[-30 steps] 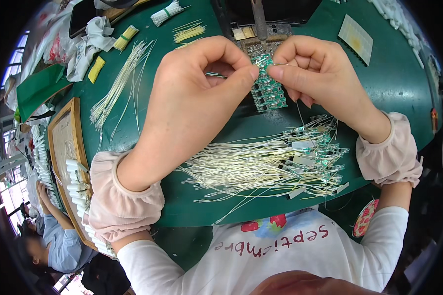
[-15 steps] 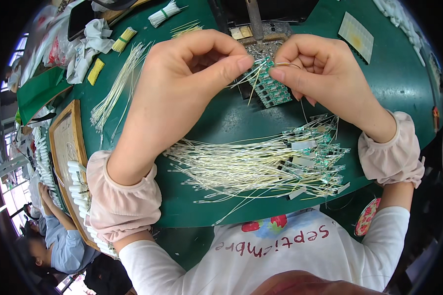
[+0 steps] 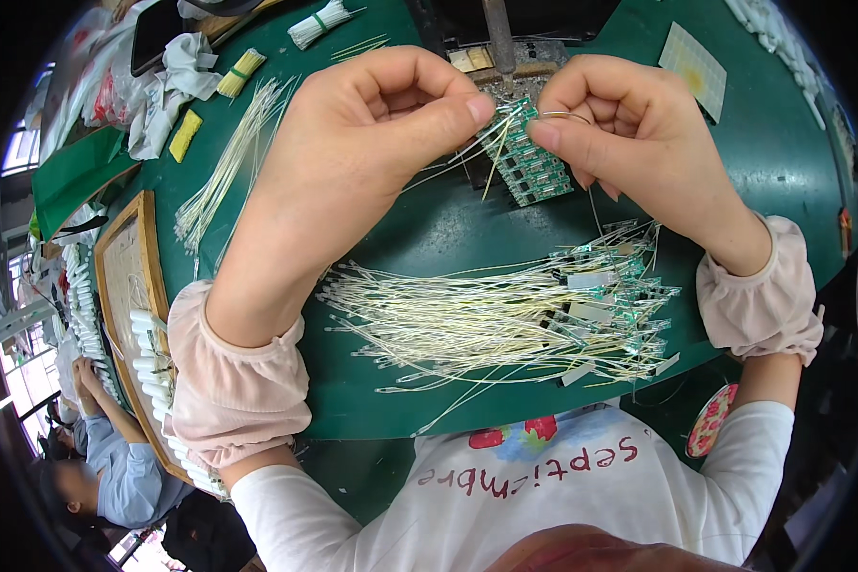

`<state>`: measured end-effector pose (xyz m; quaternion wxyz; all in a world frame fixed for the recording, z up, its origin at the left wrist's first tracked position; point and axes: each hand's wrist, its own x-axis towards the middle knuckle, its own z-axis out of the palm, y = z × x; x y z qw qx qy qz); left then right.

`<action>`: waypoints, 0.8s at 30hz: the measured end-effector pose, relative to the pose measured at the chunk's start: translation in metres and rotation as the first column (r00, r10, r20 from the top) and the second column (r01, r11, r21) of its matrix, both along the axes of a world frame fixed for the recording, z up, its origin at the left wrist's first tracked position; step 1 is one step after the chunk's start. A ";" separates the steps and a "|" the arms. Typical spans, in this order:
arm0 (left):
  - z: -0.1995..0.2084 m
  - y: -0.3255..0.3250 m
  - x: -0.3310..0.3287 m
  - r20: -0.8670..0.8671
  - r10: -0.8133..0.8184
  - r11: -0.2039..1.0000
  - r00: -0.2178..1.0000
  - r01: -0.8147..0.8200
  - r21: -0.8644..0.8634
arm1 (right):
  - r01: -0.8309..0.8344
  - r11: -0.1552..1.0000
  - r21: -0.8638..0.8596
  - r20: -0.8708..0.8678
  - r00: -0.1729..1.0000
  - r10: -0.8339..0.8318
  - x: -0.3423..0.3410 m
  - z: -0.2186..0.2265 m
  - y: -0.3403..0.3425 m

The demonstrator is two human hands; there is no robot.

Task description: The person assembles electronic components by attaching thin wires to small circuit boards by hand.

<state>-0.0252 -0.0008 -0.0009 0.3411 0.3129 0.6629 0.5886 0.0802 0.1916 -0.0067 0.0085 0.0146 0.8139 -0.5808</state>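
My left hand [image 3: 391, 124] is closed in a pinch on a thin white wire [image 3: 459, 157] at the edge of a green circuit board panel [image 3: 536, 170]. Across the panel, my right hand [image 3: 629, 129] pinches a thin silvery solder wire [image 3: 570, 115], which curves over the fingers; a strand hangs below. A soldering iron [image 3: 500, 38] points down between both hands, its tip close to the panel's far end. Fingertips partly hide the joint there. Nearer to me lies a large bundle of white and yellow wires [image 3: 448, 319] with small green boards attached.
Loose white wires [image 3: 229, 172], a tied yellow wire bundle [image 3: 241, 73] and a yellow sponge [image 3: 186, 136] lie left. A tied white bundle [image 3: 319, 24] is farther back. A pale square sheet [image 3: 693, 69] lies right. Another person [image 3: 129, 467] sits beyond a wooden-framed tray [image 3: 153, 248].
Both hands have shifted slightly away from me, toward the soldering iron, and the panel's far end has moved with them. Both pinches stay closed.
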 end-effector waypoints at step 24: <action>-0.001 -0.004 0.008 0.015 0.079 0.997 0.997 -0.079 0.015 | 0.026 0.999 -0.029 -0.032 0.999 -0.027 0.004 -0.006 -0.004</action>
